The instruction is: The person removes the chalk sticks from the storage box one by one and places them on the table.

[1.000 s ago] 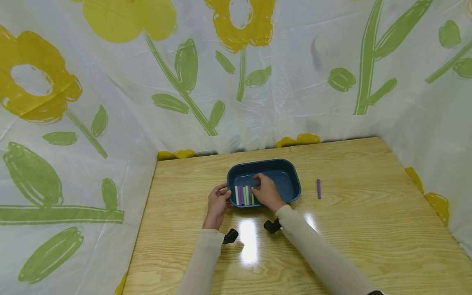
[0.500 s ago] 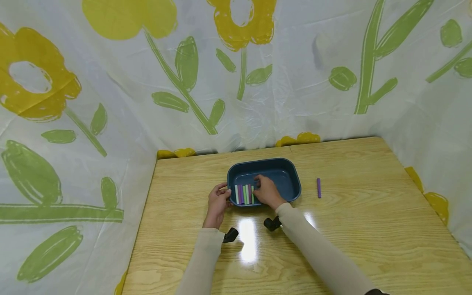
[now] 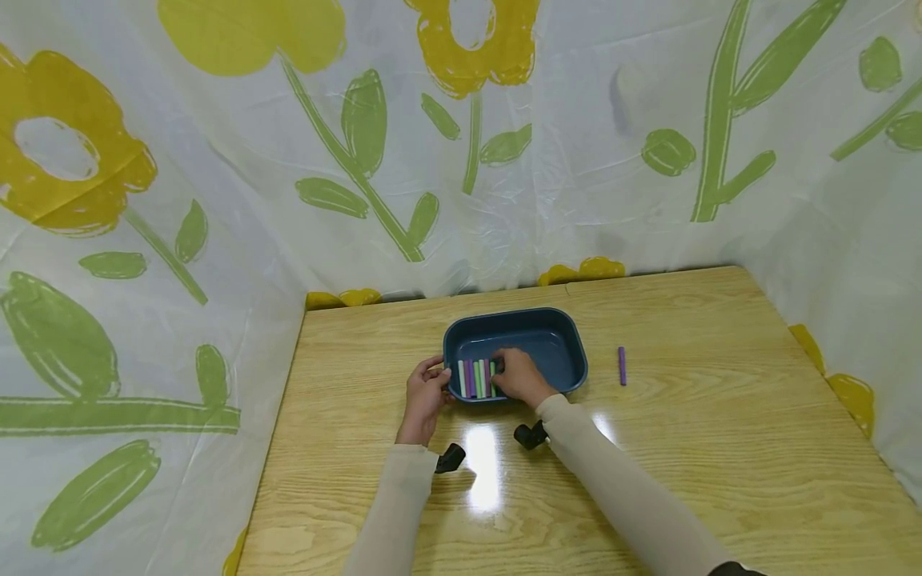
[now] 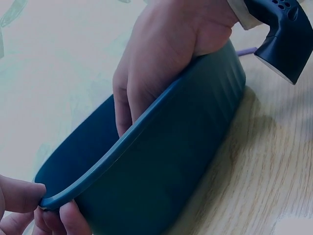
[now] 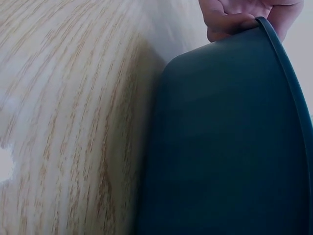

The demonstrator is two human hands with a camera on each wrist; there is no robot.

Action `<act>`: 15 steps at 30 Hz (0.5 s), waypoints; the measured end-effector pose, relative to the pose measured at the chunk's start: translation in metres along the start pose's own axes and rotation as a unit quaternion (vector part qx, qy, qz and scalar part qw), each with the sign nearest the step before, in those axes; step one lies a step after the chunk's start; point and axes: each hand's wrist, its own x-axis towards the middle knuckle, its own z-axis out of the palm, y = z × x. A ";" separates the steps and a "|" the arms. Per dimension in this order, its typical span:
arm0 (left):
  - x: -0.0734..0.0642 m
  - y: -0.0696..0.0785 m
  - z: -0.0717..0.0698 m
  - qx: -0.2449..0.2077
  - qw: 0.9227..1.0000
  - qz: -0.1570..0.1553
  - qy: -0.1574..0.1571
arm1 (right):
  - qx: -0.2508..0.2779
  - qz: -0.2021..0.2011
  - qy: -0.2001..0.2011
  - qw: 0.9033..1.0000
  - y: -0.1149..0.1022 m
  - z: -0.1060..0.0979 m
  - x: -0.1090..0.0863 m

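Observation:
A dark blue plastic tub (image 3: 547, 392) stands on the table. Inside its left part lies a row of several chalk sticks (image 3: 477, 379), white, purple, green and pinkish, side by side. My left hand (image 3: 423, 398) grips the tub's left rim, thumb over the edge and fingers under it; the left wrist view shows this hand (image 4: 19, 203) at the rim's corner. My right hand (image 3: 524, 378) reaches into the tub with curled fingers, thumb and forefinger around the green chalk stick at the row's right end. In the left wrist view the tub wall hides the right fingertips.
To the right of the tub, a single purple chalk stick (image 3: 623, 366) lies on the wooden table (image 3: 684, 416). A flower-printed sheet (image 3: 576, 184) hangs behind the table and along its sides. Black wrist camera mounts (image 3: 531, 436) jut out near the tub's front.
My right forefinger and thumb have come down onto the row's right-end stick, covering more of it. My left hand and the tub have stayed in place.

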 end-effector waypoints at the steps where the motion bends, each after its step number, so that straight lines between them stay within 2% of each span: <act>1: 0.000 0.000 0.000 0.000 1.000 0.000 0.000 | 0.001 0.000 0.000 1.000 0.000 0.000 0.000; 9: 0.001 -0.001 0.000 0.002 1.000 -0.002 0.003 | 0.017 0.003 0.018 1.000 0.000 0.002 -0.003; 15: 0.002 -0.001 0.000 0.002 1.000 0.001 0.004 | 0.039 -0.014 0.044 0.998 -0.001 0.002 -0.006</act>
